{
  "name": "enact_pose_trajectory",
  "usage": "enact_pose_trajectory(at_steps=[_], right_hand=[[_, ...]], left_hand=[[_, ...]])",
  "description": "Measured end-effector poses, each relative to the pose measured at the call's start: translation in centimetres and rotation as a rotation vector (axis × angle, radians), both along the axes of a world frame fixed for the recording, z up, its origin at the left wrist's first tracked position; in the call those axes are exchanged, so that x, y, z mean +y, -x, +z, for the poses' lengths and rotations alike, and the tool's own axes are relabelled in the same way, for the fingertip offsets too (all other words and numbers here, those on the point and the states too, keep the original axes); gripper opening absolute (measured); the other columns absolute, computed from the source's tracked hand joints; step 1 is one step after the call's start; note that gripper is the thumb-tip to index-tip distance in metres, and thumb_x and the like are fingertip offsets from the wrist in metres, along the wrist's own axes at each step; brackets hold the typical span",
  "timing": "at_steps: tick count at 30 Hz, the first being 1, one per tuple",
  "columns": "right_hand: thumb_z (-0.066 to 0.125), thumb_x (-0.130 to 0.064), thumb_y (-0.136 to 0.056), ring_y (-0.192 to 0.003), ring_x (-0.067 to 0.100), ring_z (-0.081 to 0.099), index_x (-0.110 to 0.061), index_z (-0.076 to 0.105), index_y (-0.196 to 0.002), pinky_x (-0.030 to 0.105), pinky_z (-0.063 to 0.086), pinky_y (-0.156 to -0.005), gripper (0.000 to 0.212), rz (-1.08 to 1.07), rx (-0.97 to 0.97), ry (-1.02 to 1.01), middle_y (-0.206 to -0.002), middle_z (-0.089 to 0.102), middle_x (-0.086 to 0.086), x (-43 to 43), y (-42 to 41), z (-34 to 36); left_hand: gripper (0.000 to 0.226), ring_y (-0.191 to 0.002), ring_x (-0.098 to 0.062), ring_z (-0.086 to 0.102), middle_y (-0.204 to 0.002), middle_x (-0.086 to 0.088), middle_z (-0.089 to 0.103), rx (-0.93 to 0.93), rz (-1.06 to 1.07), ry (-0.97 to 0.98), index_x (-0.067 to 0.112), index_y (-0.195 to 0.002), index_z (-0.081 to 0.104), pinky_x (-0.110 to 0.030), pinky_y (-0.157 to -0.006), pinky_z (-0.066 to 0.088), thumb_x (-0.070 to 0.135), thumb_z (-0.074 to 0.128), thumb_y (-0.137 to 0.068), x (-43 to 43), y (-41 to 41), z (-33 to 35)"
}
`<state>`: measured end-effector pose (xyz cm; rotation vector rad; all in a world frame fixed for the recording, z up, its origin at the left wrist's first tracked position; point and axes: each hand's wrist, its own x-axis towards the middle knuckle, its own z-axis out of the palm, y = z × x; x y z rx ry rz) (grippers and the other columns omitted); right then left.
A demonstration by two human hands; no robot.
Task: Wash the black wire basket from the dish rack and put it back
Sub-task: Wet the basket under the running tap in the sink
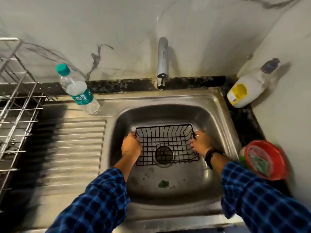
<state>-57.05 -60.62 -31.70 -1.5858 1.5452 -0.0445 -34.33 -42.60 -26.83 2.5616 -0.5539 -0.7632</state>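
Both arms extended, left grip (pixel 131 146) and right grip (pixel 201 143) closed.

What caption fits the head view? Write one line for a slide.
Both hands, left hand and right hand, hold the black wire basket over the drain inside the stainless steel sink, tap not visibly running.

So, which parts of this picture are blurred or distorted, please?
Head view: the red bowl at the right edge and the dish rack at the left are smeared by motion; the wide lens bends the walls and leans the water bottle; the black wire basket stays fairly sharp.
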Motion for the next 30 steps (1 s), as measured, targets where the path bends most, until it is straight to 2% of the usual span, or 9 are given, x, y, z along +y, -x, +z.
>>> enact_pose_trajectory(at_steps=[3,7,10,11,14,16,19,26,30], right_hand=[[0.050,-0.004,-0.096,-0.102,0.031,0.066,-0.014,0.045,-0.143,0.044,0.058,-0.086,0.048,0.040,0.056,-0.014,-0.122,0.062,0.015,2.0,-1.1,4.7],[0.054,-0.020,-0.101,-0.110,0.023,0.060,-0.013,0.043,-0.145,0.020,0.046,-0.075,0.046,0.021,0.046,0.150,-0.138,0.056,0.011,4.7,-1.2,12.1],[0.057,-0.030,-0.100,-0.111,0.004,0.061,-0.031,0.050,-0.136,0.017,0.045,-0.082,0.037,0.057,-0.299,0.177,-0.129,0.062,-0.010,8.8,1.3,17.1],[0.057,-0.034,-0.099,-0.104,-0.003,0.062,-0.039,0.053,-0.128,0.016,0.048,-0.081,0.030,0.098,-0.313,0.141,-0.119,0.064,-0.018,10.4,2.4,18.3],[0.057,-0.037,-0.098,-0.093,-0.002,0.062,-0.042,0.056,-0.112,0.014,0.051,-0.072,0.015,0.134,-0.209,0.016,-0.105,0.065,-0.018,13.9,4.9,17.9],[0.056,-0.031,-0.099,-0.094,-0.002,0.060,-0.042,0.056,-0.104,0.007,0.046,-0.061,0.012,0.183,-0.155,-0.018,-0.104,0.063,-0.017,15.3,5.3,16.7],[0.058,-0.030,-0.098,-0.090,-0.008,0.061,-0.043,0.059,-0.099,0.002,0.042,-0.063,0.013,0.210,-0.141,0.000,-0.100,0.067,-0.018,16.2,5.2,15.6],[0.061,-0.030,-0.095,-0.089,-0.007,0.062,-0.040,0.063,-0.098,0.000,0.040,-0.063,0.010,0.139,-0.146,-0.017,-0.098,0.068,-0.017,16.5,5.6,14.8],[0.060,-0.023,-0.096,-0.092,0.000,0.065,-0.034,0.066,-0.100,0.002,0.043,-0.066,0.013,0.138,-0.165,-0.001,-0.094,0.070,-0.015,16.0,4.6,14.4]], left_hand=[[0.040,-0.119,-0.035,0.058,-0.131,-0.018,0.057,0.033,0.077,-0.017,0.009,-0.135,0.052,-0.041,-0.100,0.047,0.002,0.044,-0.096,-0.1,0.5,0.2],[0.042,-0.118,-0.031,0.058,-0.145,-0.012,0.042,-0.018,0.055,0.131,0.014,-0.144,0.042,-0.038,-0.093,0.048,0.016,0.045,-0.101,0.0,1.0,3.3],[0.042,-0.122,-0.023,0.057,-0.143,-0.004,0.049,-0.181,-0.086,0.344,0.019,-0.144,0.044,-0.037,-0.099,0.046,0.024,0.047,-0.102,-1.2,-0.1,7.7],[0.041,-0.120,-0.021,0.058,-0.139,-0.002,0.053,-0.209,-0.115,0.402,0.020,-0.143,0.045,-0.036,-0.100,0.046,0.026,0.048,-0.102,-2.3,-0.8,9.5],[0.049,-0.111,-0.012,0.063,-0.134,0.006,0.059,-0.168,-0.237,0.509,0.020,-0.148,0.040,-0.034,-0.097,0.052,0.034,0.050,-0.102,-7.0,-2.6,13.7],[0.050,-0.107,-0.019,0.066,-0.127,0.000,0.065,-0.082,-0.271,0.518,0.018,-0.145,0.045,-0.037,-0.093,0.056,0.036,0.054,-0.100,-10.6,-3.1,15.7],[0.034,-0.099,-0.035,0.069,-0.110,-0.015,0.072,-0.084,-0.264,0.420,0.013,-0.126,0.063,-0.046,-0.085,0.059,0.029,0.058,-0.097,-14.5,-3.0,16.9],[0.009,-0.084,-0.029,0.071,-0.089,-0.009,0.072,0.006,-0.051,0.501,0.015,-0.090,0.066,-0.044,-0.075,0.063,0.023,0.066,-0.094,-15.2,-2.3,16.5],[0.019,-0.095,-0.031,0.071,-0.104,-0.017,0.073,0.001,-0.016,0.400,0.002,-0.107,0.070,-0.036,-0.083,0.060,0.015,0.063,-0.096,-14.7,-3.7,15.6]])
